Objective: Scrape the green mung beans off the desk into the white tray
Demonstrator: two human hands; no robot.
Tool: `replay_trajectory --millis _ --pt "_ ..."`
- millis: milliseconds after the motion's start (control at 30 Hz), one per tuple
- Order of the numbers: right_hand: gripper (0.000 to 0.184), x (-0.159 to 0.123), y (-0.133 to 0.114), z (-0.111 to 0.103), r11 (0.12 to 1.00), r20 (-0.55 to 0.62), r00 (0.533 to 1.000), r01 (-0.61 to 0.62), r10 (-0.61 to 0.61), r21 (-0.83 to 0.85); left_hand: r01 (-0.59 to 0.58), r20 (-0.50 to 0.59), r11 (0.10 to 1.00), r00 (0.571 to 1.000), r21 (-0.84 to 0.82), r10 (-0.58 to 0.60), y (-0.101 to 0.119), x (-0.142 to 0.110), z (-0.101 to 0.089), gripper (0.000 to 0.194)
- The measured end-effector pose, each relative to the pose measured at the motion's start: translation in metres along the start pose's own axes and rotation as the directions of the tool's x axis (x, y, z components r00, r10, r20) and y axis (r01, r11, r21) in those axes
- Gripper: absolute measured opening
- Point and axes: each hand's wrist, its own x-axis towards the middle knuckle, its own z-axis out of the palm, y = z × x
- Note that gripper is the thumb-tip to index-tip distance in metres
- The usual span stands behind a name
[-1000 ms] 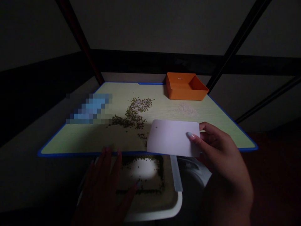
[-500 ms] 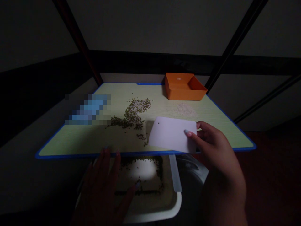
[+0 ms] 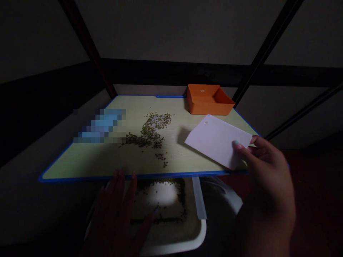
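Observation:
My right hand (image 3: 264,164) pinches a white plastic dough scraper (image 3: 218,137) by its right end, thumb on top. The scraper is tilted above the right part of the pale board (image 3: 80,162), its small hole at the far corner. To its left lie small green beans (image 3: 158,123) mixed with white grains, trailing toward the front edge. My left hand (image 3: 118,210), dim in shadow, has its fingers apart, with the fingertips at the board's blue front edge. Below the board is a white-rimmed container (image 3: 202,232) with more green beans inside; the hand partly covers it.
An orange open box (image 3: 210,107) stands at the board's back right. A blurred blue item (image 3: 103,125) lies on the left side. Dark wall panels (image 3: 171,35) rise behind the board. A clear plastic bag (image 3: 225,192) hangs or lies beside the container.
My right hand has moved the scraper right and lifted it away from the beans, turning its far corner upward. It now covers the pale pile seen before. My left hand has stayed put.

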Motion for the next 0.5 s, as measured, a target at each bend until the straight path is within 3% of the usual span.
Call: replay_trajectory --millis 267,400,500 --pt "0.026 -0.004 0.009 0.009 0.998 0.304 0.951 -0.035 0.050 -0.057 0.009 0.030 1.000 1.000 -0.017 -0.009 -0.003 0.000 0.000 0.081" --pt "0.023 -0.004 0.013 0.016 0.994 0.343 0.938 -0.003 0.041 -0.109 -0.004 0.022 1.000 1.000 -0.004 0.004 -0.003 0.000 0.000 0.081" --pt "0.022 -0.003 0.015 0.020 0.982 0.292 0.956 0.048 0.008 -0.183 -0.005 0.028 1.000 1.000 0.014 0.004 -0.004 0.000 0.001 0.083"
